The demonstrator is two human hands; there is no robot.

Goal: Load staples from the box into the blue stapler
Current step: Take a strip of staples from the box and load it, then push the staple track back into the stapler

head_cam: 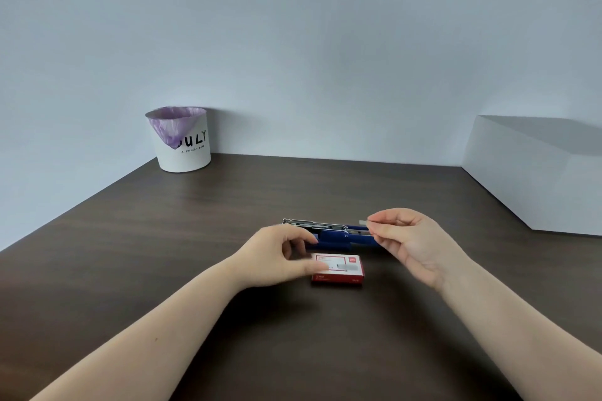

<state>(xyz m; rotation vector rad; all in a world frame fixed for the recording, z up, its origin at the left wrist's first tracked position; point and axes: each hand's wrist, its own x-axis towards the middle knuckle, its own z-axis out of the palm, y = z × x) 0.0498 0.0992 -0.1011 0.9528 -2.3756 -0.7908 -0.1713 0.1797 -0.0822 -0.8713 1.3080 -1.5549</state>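
On the dark worktop (163, 270), two bare hands worked over a staple box and an opened stapler.

Nearest lay the red box (342, 273), flat and closed, with the left hand (277, 257) at its left end, fingers curled loosely apart, thumb touching the lid. Just behind it sat the blue stapler (332, 234), its metal magazine exposed. The right hand (407, 238) pinched a small strip of staples (363, 222) above the stapler's right end. Farther back stood a white bin (187, 153) with a purple liner, against the wall.
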